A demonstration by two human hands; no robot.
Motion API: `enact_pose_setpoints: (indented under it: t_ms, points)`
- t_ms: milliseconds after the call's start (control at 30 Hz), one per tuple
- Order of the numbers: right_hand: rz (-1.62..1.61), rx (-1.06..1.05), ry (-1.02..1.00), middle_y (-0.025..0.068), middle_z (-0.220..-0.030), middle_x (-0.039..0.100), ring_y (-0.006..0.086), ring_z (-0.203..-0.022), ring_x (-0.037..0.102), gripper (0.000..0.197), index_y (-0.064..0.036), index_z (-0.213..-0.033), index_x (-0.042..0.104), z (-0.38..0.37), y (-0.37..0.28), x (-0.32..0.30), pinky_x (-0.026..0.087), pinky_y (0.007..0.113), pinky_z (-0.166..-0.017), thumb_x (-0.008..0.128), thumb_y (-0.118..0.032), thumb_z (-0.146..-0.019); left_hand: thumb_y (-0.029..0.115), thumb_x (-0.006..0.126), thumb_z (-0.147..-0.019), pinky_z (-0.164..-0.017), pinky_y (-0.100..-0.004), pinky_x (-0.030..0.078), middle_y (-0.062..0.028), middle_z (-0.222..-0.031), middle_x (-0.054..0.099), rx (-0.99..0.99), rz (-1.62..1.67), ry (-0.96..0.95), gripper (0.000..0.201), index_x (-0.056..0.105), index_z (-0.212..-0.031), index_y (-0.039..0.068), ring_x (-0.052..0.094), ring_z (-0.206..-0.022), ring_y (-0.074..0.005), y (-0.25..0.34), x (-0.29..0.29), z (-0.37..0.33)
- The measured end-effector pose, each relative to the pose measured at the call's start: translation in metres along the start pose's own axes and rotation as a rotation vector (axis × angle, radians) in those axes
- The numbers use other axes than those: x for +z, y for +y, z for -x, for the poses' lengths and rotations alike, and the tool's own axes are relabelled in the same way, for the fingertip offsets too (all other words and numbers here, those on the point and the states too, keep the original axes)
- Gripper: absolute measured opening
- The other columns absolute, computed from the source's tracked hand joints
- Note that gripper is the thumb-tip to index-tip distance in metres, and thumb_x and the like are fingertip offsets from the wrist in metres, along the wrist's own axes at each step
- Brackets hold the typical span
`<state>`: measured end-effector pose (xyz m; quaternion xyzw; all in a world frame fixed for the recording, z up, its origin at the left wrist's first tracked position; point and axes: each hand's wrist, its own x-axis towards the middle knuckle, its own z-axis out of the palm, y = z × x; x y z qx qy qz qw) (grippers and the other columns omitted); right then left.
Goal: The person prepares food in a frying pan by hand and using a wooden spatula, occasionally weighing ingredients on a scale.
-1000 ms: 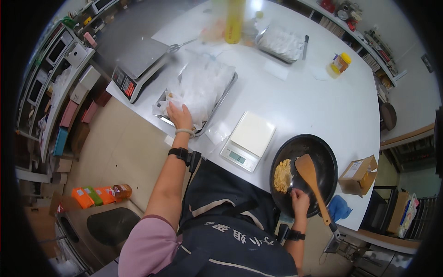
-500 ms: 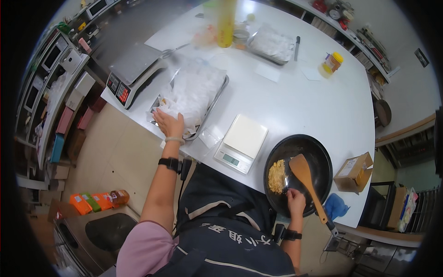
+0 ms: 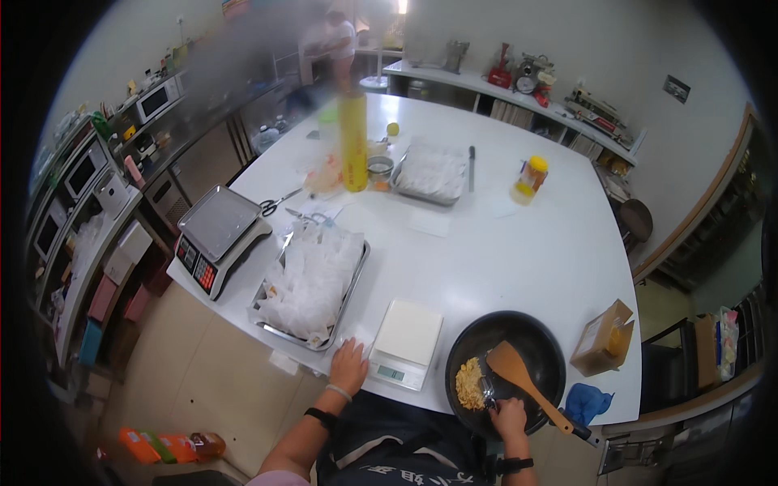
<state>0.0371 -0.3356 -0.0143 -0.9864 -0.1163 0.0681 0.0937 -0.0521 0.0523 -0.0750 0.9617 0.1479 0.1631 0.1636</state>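
Note:
My right hand (image 3: 509, 415) is closed around a small metal spoon (image 3: 488, 390) inside the black wok (image 3: 545, 347). The spoon's head touches a heap of yellow crumbly food (image 3: 469, 384) at the wok's left. A wooden spatula (image 3: 519, 371) leans across the wok, its handle over the near right rim. My left hand (image 3: 348, 366) rests with fingers extended at the table edge, over clear plastic wrapping (image 3: 363, 338). It lies between a white kitchen scale (image 3: 408, 332) and a metal tray (image 3: 352, 301) heaped with white paper (image 3: 312, 275).
A larger scale (image 3: 220, 223), scissors (image 3: 279, 202) and a tall yellow roll (image 3: 354, 146) stand farther left. Behind are a second tray (image 3: 429, 172) and a yellow-lidded jar (image 3: 531, 178). An open carton (image 3: 602, 340) and blue cloth (image 3: 588, 402) sit right. Another person (image 3: 336, 44) stands far back.
My left hand has left the paper-filled tray and moved right to the table beside the small scale. My right hand stays in the wok with the spoon. The view has tilted up.

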Motion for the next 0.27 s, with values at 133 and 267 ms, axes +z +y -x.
enact_pose_setpoints:
  t_ms: [133,267]
  points:
    - [-0.13,-0.22,0.229,0.0113,-0.087,0.06,0.0302,-0.088,0.055,0.025,-0.0059,-0.089,0.067,-0.014,-0.041,-0.032,0.047,0.038,-0.076,0.072,-0.018,-0.067,0.02,0.061,-0.079,-0.098,-0.0457,0.034,-0.02,-0.129,0.044,0.045,0.049,0.031,0.043,0.051,-0.118,0.003,0.041,-0.121,-0.0366,-0.007,-0.001,0.001]
    - [-0.352,-0.559,0.165,0.013,-0.091,0.063,0.0314,-0.09,0.056,0.023,-0.0068,-0.091,0.068,-0.055,-0.139,-0.06,0.045,0.037,-0.078,0.069,-0.017,-0.07,0.024,0.063,-0.078,-0.101,-0.0472,0.031,-0.019,-0.135,0.04,0.049,0.013,0.047,0.05,0.049,-0.122,0.005,0.039,-0.124,-0.0367,-0.014,0.007,0.006]
